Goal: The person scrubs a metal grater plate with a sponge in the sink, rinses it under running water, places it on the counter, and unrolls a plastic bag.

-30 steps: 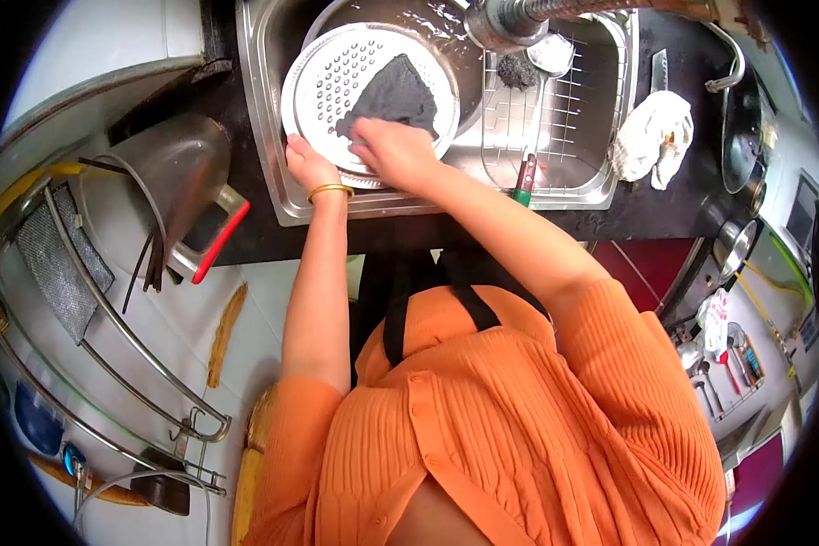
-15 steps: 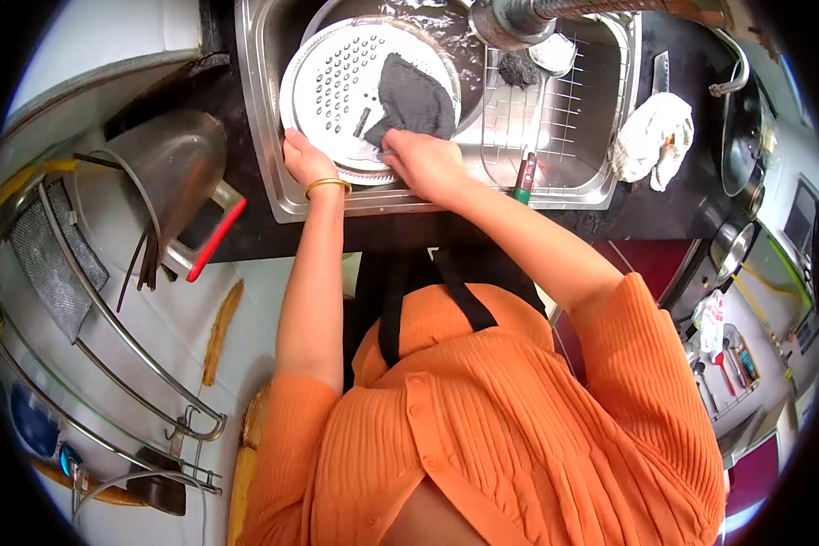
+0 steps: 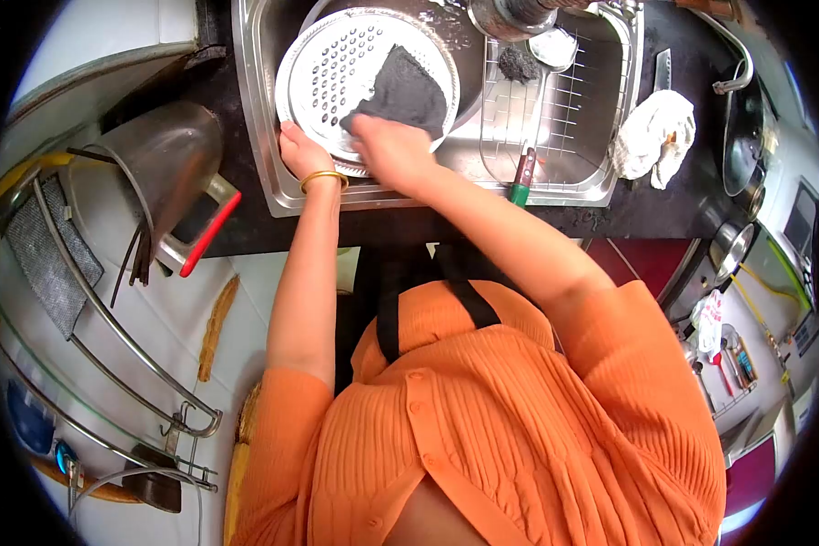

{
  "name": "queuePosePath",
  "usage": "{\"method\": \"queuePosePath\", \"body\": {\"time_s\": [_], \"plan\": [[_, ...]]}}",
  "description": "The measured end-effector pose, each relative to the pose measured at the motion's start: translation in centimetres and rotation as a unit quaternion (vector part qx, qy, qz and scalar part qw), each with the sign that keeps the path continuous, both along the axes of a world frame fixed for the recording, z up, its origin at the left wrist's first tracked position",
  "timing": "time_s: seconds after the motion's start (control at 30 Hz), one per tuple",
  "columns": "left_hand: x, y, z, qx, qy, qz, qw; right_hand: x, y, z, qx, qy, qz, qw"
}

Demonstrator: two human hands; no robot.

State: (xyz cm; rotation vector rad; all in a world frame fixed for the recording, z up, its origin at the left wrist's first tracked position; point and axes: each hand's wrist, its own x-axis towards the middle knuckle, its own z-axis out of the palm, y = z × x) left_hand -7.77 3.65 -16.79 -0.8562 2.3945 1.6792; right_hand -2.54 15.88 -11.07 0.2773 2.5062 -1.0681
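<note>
A round, shiny steamer tray (image 3: 305,77) with rows of holes is held over the left part of the steel sink. My left hand (image 3: 306,155), with a gold bangle at the wrist, grips its near left rim. A dark grey cloth (image 3: 405,86) is spread over the tray's right side. My right hand (image 3: 389,150) is closed on the cloth's near edge, pressing it against the tray; its fingertips are blurred. Behind the tray, part of a basin (image 3: 471,114) shows in the sink.
A wire rack (image 3: 555,118) lies in the sink's right side, with a dark scouring pad (image 3: 519,64) and a ladle (image 3: 553,47). The faucet (image 3: 510,20) hangs above. On the counter are a white cloth (image 3: 655,136), a knife (image 3: 662,71) and a steel pot (image 3: 168,150).
My right hand has slid left across the tray, drawing the cloth's near edge with it. My left hand keeps its hold on the rim.
</note>
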Motion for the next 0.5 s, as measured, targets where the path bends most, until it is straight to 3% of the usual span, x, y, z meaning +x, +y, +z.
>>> {"method": "queuePosePath", "body": {"time_s": [0.1,0.23,0.27,0.4,0.5], "plan": [[-0.1,0.1,1.0,-0.046,-0.008,-0.006,0.999,-2.4,-1.8,-0.3,-0.014,0.043,-0.014,0.999],[-0.2,-0.4,-0.4,0.076,0.008,0.030,0.997,0.8,1.4,0.5,-0.008,-0.014,-0.007,1.000],[0.0,-0.2,0.0,0.006,-0.009,0.014,1.000,1.1,1.5,0.2,-0.002,-0.018,-0.010,1.000],[0.0,-1.0,-1.7,0.060,0.008,0.019,0.998,-1.7,-1.2,-0.2,-0.002,0.028,-0.015,1.000],[0.1,-1.0,-1.2,-0.003,0.011,-0.007,1.000,-2.5,-1.7,-0.4,-0.027,0.049,-0.015,0.998]]}}
